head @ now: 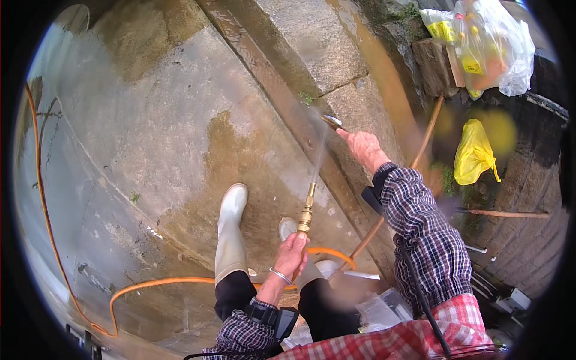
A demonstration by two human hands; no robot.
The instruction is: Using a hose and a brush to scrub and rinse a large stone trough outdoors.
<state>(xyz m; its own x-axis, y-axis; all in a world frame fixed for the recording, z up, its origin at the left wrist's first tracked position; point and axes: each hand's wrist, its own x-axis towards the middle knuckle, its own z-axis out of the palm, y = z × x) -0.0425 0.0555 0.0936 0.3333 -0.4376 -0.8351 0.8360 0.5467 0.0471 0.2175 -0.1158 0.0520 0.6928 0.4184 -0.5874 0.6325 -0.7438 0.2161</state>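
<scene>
My left hand (291,256) grips the lower end of a brass hose nozzle (306,213), which points up and slightly right in the picture. A jet of water (320,153) leaves it and reaches a small shiny object (332,120), possibly a metal blade or tool head. My right hand (365,148) holds this object by its near end, over the edge of a narrow wet channel (279,85). How the fingers wrap round it is partly hidden. From the nozzle an orange hose (166,281) runs behind my left wrist and loops across the ground to the left.
Light rubber boots (231,211) stand on wet concrete (171,112). A long wooden handle (427,130) slants behind my right forearm. At the right lie a tied yellow bag (473,155) and another wooden stick (508,213). Clear bags of bottles (490,54) rest by a wood block (433,67).
</scene>
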